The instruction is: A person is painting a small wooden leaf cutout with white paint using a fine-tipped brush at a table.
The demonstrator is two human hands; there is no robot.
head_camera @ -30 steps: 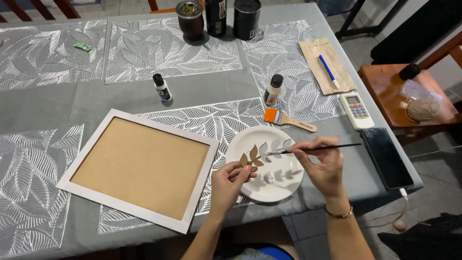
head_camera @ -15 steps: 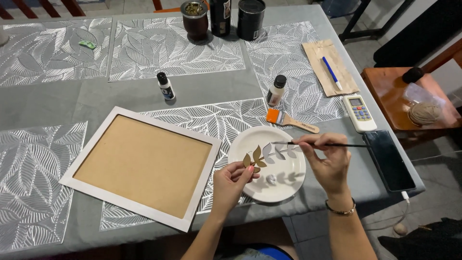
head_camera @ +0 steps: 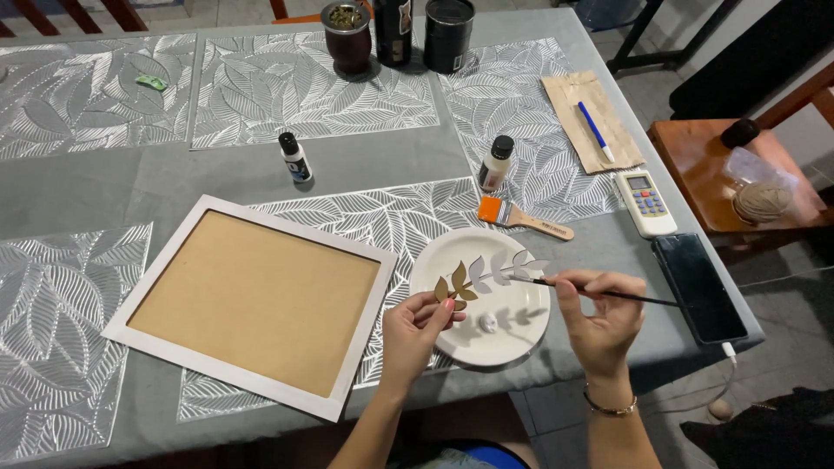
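My left hand (head_camera: 415, 330) pinches the stem end of a flat leaf-branch cutout (head_camera: 486, 274), held above a white plate (head_camera: 452, 343). The cutout's lower leaves are brown and its upper leaves are white. My right hand (head_camera: 599, 317) holds a thin paintbrush (head_camera: 634, 298) with its tip touching the cutout's stem. A blob of white paint (head_camera: 488, 323) lies on the plate. A white frame with a brown backing board (head_camera: 252, 302) lies to the left of the plate.
A wide orange brush (head_camera: 521, 218) and two small paint bottles (head_camera: 495, 163) (head_camera: 295, 158) lie beyond the plate. A remote (head_camera: 645, 202), a dark phone (head_camera: 698, 286), a paper bag with a blue pen (head_camera: 592, 117) sit right. Cups (head_camera: 347, 36) stand at the far edge.
The brush tip has shifted slightly along the cutout, and more upper leaves look white. My left hand keeps hold of the stem end.
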